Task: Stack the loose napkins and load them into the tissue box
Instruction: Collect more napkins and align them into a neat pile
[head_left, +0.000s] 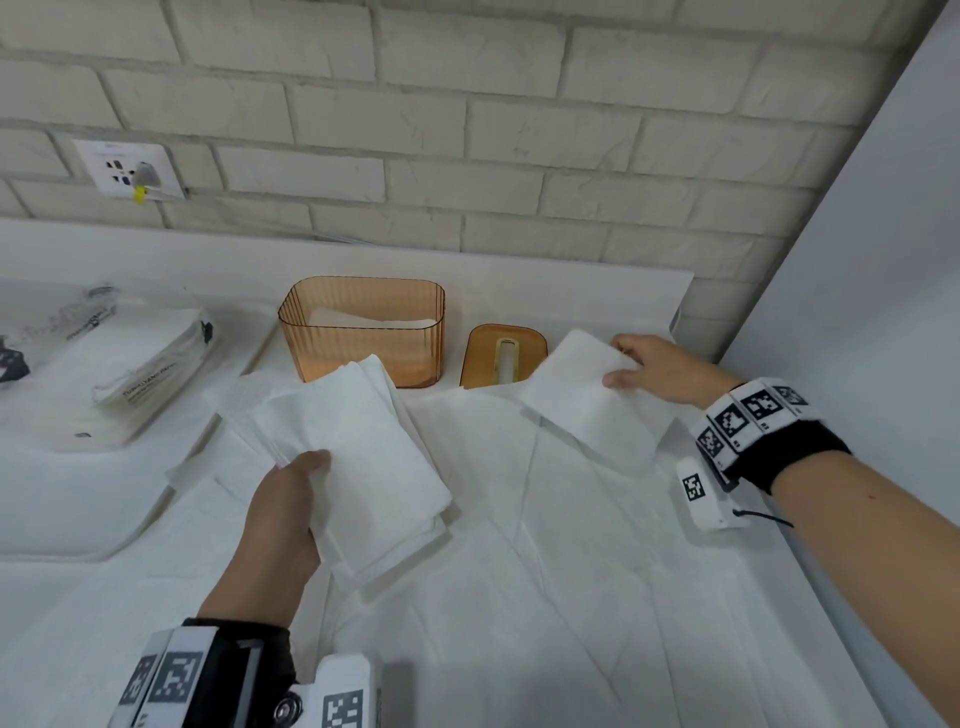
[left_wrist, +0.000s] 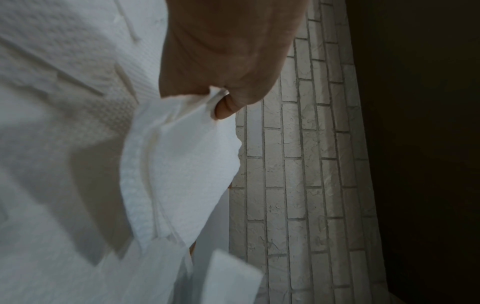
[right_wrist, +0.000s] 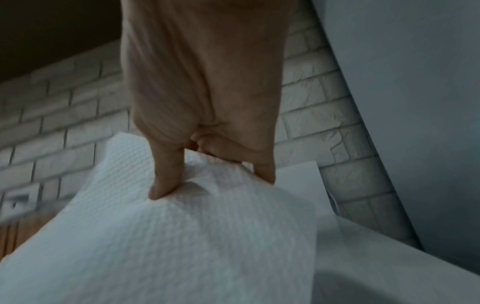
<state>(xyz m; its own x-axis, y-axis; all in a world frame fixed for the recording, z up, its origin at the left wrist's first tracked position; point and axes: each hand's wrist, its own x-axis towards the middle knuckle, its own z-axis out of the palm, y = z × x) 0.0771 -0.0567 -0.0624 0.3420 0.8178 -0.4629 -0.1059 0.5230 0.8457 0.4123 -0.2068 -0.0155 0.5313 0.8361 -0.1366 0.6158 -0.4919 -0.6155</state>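
My left hand (head_left: 291, 499) grips a stack of white napkins (head_left: 363, 447) above the counter, thumb on top; in the left wrist view the stack (left_wrist: 182, 164) hangs from my pinching fingers (left_wrist: 226, 107). My right hand (head_left: 649, 366) pinches a single napkin (head_left: 587, 400) at its far edge, lifted at the right; the right wrist view shows that napkin (right_wrist: 182, 236) under my thumb. The amber tissue box (head_left: 363, 332) stands open at the back with some white paper inside. Its lid (head_left: 501, 356) lies beside it on the right.
More loose napkins (head_left: 545, 545) cover the white counter in front of me. A plastic napkin pack (head_left: 140, 364) lies at the left. A brick wall (head_left: 467, 130) with a socket (head_left: 130, 171) backs the counter; a white panel (head_left: 883, 234) closes the right side.
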